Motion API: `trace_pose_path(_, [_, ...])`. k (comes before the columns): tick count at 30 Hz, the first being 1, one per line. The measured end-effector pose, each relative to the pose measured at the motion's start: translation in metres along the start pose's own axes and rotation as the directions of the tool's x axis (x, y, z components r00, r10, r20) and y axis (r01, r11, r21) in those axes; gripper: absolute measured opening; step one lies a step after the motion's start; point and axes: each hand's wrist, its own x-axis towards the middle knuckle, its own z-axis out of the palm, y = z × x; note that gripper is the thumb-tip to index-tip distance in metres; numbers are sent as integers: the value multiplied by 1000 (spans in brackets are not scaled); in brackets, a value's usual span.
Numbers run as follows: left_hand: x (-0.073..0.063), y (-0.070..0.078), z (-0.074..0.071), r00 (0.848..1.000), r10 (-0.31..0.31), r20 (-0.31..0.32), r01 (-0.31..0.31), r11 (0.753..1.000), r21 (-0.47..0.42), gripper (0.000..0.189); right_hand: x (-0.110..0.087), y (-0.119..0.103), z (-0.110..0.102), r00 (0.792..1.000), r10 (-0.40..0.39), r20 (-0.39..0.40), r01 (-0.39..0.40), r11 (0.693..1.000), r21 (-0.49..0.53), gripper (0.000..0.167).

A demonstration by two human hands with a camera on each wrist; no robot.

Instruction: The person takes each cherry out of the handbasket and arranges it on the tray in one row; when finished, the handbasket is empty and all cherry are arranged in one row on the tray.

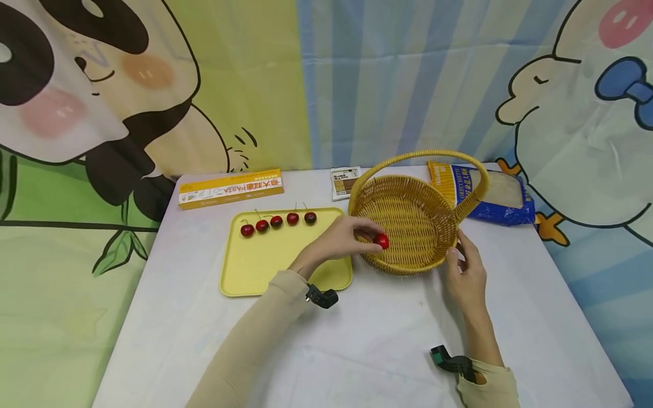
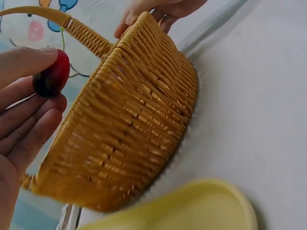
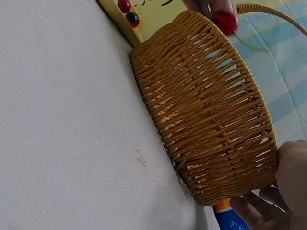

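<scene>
My left hand (image 1: 347, 237) pinches a dark red cherry (image 1: 381, 241) between thumb and fingers, above the near left rim of a wicker basket (image 1: 413, 224). In the left wrist view the cherry (image 2: 53, 74) has a green stem pointing up. At the basket's right side, my right hand (image 1: 468, 277) holds the rim near the handle's base, thumb and fingers on either side of the wall. Several cherries (image 1: 292, 219) with stems lie in a row along the far side of a yellow tray (image 1: 270, 266), left of the basket.
Behind the tray lies an orange and white pasta box (image 1: 232, 188). A small white and brown packet (image 1: 344, 182) is left of the basket handle (image 1: 423, 153). A blue and yellow orecchiette bag (image 1: 502, 195) lies behind the basket's right side. A printed cloth (image 1: 352, 85) hangs behind the table.
</scene>
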Motion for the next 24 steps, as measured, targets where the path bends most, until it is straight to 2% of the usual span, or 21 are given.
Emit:
trace_pose_path(6, [-41,-16,-18,992,-11,-122,-1,995,-98,33,0,0,1,1000,12,-10,-12,1000,-5,50])
trace_pose_path(11, [-67,-29,-40,972,-51,-229,18,990,-143,33,0,1,0,1000,15,-4,-15,1000,-2,50])
trace_pose_path(14, [-76,-35,-50,949,-114,-294,67,984,-166,34,0,1,-1,1000,17,-7,-17,1000,-5,50])
trace_pose_path(18, [-80,-46,-54,903,-203,-379,145,974,-176,37,1,2,-1,1000,9,-7,-9,1000,-1,50])
trace_pose_path(21, [-78,-53,-51,873,-235,-427,184,970,-158,38,1,2,0,1000,2,-3,-2,1000,1,50])
trace_pose_path(24, [-73,-59,-48,850,-240,-469,197,971,-138,38,1,1,1,1000,-6,-4,6,1000,-1,50])
